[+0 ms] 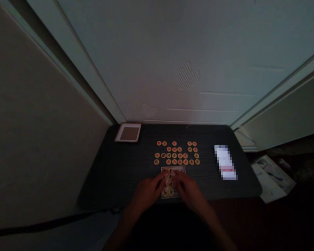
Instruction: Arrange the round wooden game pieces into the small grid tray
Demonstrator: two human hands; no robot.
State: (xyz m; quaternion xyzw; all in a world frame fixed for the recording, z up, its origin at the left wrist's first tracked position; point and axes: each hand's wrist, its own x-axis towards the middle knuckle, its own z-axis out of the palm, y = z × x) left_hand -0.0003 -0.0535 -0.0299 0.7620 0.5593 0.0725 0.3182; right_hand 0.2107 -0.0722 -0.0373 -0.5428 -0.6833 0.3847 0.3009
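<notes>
at the near edge of the dark grey, round-cornered table (120,174) sits a shallow, pale rectangular box (179,168), its near rim close to the table's front edge, so only a narrow strip of tabletop shows there. inside, pale round discs with dark characters (171,192) lie in two columns toward the left side, and bare box floor shows to the right of them.

the left hand (148,188) comes in over the box's left rim, fingers bent, fingertips at the left column; the right hand (189,188) reaches over the right rim, fingers curled, fingertips at the right column. the dim light and the fingers' overlap hide the contact, so i cannot tell whether either hand pinches a disc.

just beyond the far rim, pale round discs with red or black characters (174,156) lie flat in four broken rows, with gaps of tabletop within them; the nearest row is close to the box, leaving a thin margin. wider stretches of tabletop run left and right of the rows. at the far left corner lies a shallow white tray with a brown panel (129,133), near the back edge. to the right, well apart from the rows, is a pixelated whitish oblong (225,162). behind the back edge rises a pale panel with raised hearts (157,45).
</notes>
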